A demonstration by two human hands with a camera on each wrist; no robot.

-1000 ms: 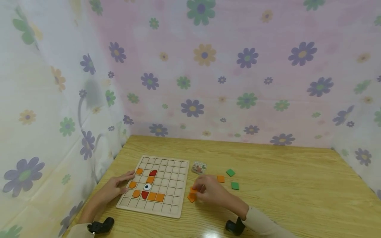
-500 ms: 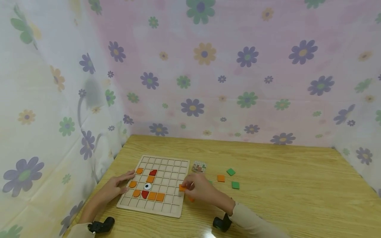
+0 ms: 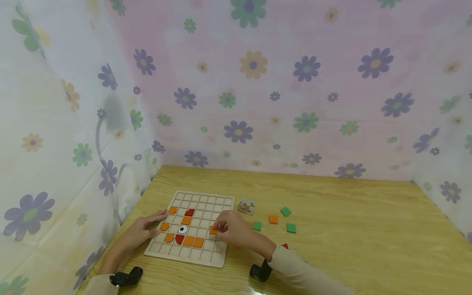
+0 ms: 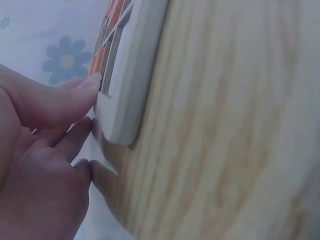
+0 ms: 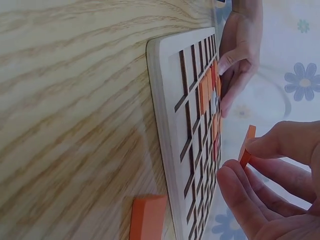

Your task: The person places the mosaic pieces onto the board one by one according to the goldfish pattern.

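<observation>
A light wooden grid board point(image 3: 184, 257) lies on the table, with orange, red and eye-marked pieces in several cells on its left half. My left hand point(image 3: 138, 234) rests at the board's left edge, fingers extended; the left wrist view shows its thumb point(image 4: 82, 97) against the rim. Between thumb and fingers, my right hand point(image 3: 236, 230) pinches an orange square tile point(image 5: 247, 145). In the head view that tile is over the right part of the board; the right wrist view shows it tilted and lifted. The hand hides some cells beneath it.
Right of the board lie a small pattern card point(image 3: 246, 206), green tiles point(image 3: 291, 228), an orange tile point(image 3: 273, 219) and a partly hidden red piece point(image 3: 284, 246). Another orange tile point(image 5: 148, 217) sits beside the board's edge. Flowered cloth point(image 3: 276, 123) hangs behind the table.
My right hand has picked up an orange tile from beside the board and carried it left over the grid. A green tile and red piece have come into sight. The left hand stays put.
</observation>
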